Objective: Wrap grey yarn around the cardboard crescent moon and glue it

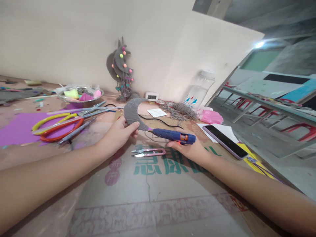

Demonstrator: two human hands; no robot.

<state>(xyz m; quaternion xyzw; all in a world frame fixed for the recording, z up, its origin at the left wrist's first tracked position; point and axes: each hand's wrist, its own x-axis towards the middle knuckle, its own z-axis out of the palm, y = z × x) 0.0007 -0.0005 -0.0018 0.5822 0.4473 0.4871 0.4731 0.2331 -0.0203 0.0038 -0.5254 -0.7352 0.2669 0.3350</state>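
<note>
A crescent moon wrapped in grey yarn (133, 112) is pinched in my left hand (124, 130), with the thumb across its lower front. My right hand (186, 147) grips a blue glue gun (172, 135) that lies sideways, a small red light glowing on it. Its nozzle meets the lower right tip of the crescent, where a bit of purple shows. A loose strand of yarn hangs below the nozzle. Just under both hands, pink-handled thread snips (149, 152) rest on the printed cardboard (118, 200).
Scissors with red and yellow handles (61, 126) lie left on purple sheets (19, 128). Behind are a metal bowl (80, 102), hanging moon ornaments (121, 65), a timer (151, 96), grey yarn (181, 111) and a clear bottle (197, 90). A phone (224, 141) lies at the right.
</note>
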